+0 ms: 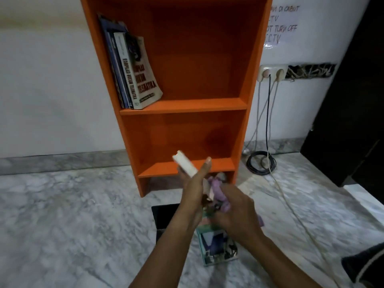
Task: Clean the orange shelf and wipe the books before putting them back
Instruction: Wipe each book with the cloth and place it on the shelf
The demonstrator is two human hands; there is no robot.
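Squarely in front of the orange shelf, a book is held on end in the left hand. It is pinched between the thumb and outstretched fingers, with its white page edges turned up towards the shelf's lowest board. A purple cloth is bunched in the right hand, whose fingers are curled round it. The cloth is pressed against the book's right-hand face. Both hands are blurred, so the book's cover cannot be read.

A second book, with a green and blue cover, is seen lying flat on the marble floor before the shelf, partly hidden beneath the forearms. A black flat object, whose kind cannot be told, lies just beside it, nearer the shelf's left foot.

In the shelf's upper compartment a row of books is stood against the left wall. The outermost volume, titled Kompilasi Hukum Telematika, is leaned on the rest, its cover bowed outward.

To the right of the shelf a double wall socket is fixed to the white wall. Cables are led down from it to a black coil on the floor near the shelf's right foot. A handwritten notice is taped above the socket, its left part cut off by the shelf's side. A dark door is seen farther right of the shelf.
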